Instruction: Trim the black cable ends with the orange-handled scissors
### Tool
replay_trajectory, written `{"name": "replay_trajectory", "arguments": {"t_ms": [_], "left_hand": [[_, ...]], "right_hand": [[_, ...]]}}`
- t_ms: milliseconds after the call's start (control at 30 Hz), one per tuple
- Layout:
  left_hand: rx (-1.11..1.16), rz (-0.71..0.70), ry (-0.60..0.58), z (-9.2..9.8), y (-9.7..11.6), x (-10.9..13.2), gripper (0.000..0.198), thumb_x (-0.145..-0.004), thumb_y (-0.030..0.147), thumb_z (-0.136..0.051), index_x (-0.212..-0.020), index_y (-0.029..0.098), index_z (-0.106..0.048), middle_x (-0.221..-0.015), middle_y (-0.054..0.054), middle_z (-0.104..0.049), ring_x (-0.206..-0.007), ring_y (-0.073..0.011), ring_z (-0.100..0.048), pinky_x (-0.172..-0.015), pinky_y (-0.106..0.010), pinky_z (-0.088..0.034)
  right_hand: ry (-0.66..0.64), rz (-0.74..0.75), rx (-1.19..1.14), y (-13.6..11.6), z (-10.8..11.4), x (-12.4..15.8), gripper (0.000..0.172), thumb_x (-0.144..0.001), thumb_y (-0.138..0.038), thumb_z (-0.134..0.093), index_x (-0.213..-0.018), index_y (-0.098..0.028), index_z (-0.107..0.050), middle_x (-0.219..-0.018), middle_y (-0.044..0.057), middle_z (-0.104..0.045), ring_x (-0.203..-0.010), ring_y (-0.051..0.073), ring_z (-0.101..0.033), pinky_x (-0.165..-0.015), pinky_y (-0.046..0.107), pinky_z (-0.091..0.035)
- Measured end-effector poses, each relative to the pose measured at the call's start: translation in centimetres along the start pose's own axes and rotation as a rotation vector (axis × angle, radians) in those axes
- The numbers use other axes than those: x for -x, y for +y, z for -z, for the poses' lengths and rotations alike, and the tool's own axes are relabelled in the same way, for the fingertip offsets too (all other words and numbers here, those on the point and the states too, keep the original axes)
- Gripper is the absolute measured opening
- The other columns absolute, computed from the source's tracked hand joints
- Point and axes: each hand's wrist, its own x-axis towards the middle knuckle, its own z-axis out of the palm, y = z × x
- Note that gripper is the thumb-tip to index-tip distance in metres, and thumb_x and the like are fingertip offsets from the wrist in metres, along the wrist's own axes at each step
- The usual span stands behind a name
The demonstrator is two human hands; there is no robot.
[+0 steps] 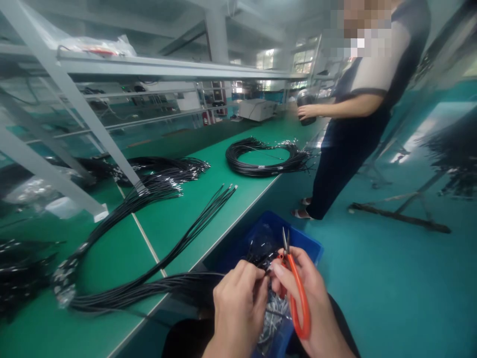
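My left hand (240, 298) is closed, its thumb and fingers pinching a thin black cable (267, 271) near its end. Orange-handled scissors (301, 308) rest in my right hand (315, 298), blades pointing up and away. The thumb and fingertips of that hand meet at the cable end beside my left fingertips; the exact grip there is partly hidden. From the green table, a bundle of black cables (171, 284) runs over the edge toward my left hand. Below both hands stands a blue bin (311, 243) holding clear plastic and small dark pieces.
On the green table (197, 199) lie a coiled cable bundle (257, 169) and more black cables (160, 174) at the left. A white shelf frame (179, 67) rises over the table. A person (354, 119) stands at the right, holding a dark roll (307, 117).
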Motion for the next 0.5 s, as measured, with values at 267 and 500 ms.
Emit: {"name": "replay_trajectory", "arguments": {"t_ms": [267,500], "left_hand": [[-0.063,0.142,-0.168,-1.1,-1.6,-1.8,0.007,-0.074,0.025,-0.065,-0.068,0.024,-0.062,-0.064,0.004,-0.063,-0.058,-0.0134,-0.058,-0.052,-0.020,-0.041],[-0.457,0.369,0.080,3.3,-8.7,-5.6,0.011,-0.080,0.013,-0.051,-0.084,0.018,-0.060,-0.093,-0.012,-0.059,-0.093,-0.0284,-0.051,-0.076,-0.038,-0.038]], "right_hand": [[0.124,0.030,0.090,0.5,1.7,-0.1,0.047,-0.058,-0.034,-0.082,-0.094,-0.022,-0.053,-0.070,-0.001,-0.067,-0.052,0.010,-0.052,-0.048,0.021,-0.042],[0.146,0.083,0.166,0.3,3.3,-1.6,0.050,-0.053,-0.033,-0.084,-0.093,-0.024,-0.055,-0.068,0.001,-0.068,-0.047,0.014,-0.053,-0.042,0.027,-0.041]]}}
